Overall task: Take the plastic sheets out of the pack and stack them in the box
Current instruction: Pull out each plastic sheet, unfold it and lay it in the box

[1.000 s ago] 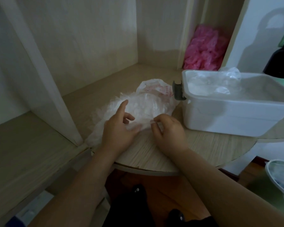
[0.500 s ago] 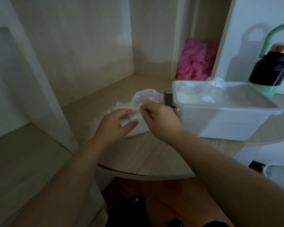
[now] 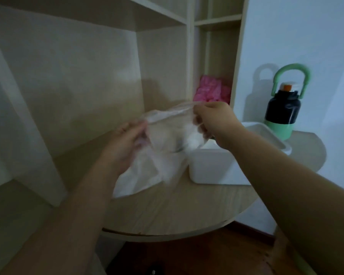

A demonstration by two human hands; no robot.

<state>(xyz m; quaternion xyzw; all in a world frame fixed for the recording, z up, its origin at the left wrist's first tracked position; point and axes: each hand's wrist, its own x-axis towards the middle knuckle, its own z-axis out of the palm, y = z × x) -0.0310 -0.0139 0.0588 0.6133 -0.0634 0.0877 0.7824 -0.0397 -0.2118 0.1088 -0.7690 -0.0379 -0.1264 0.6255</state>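
Above the round wooden table (image 3: 177, 211), a clear plastic sheet (image 3: 167, 130) hangs stretched between both hands. Right hand (image 3: 213, 118): fingers curled, pinching the sheet's upper right edge, over the near corner of the white box (image 3: 213, 167). Left hand (image 3: 125, 143): blurred, fingers closed on the sheet's left edge. The pack (image 3: 135, 181) lies on the table below, just beside the box. Black-and-green bottle (image 3: 282, 114) behind the box; pink bundle (image 3: 211, 90) in a shelf compartment.
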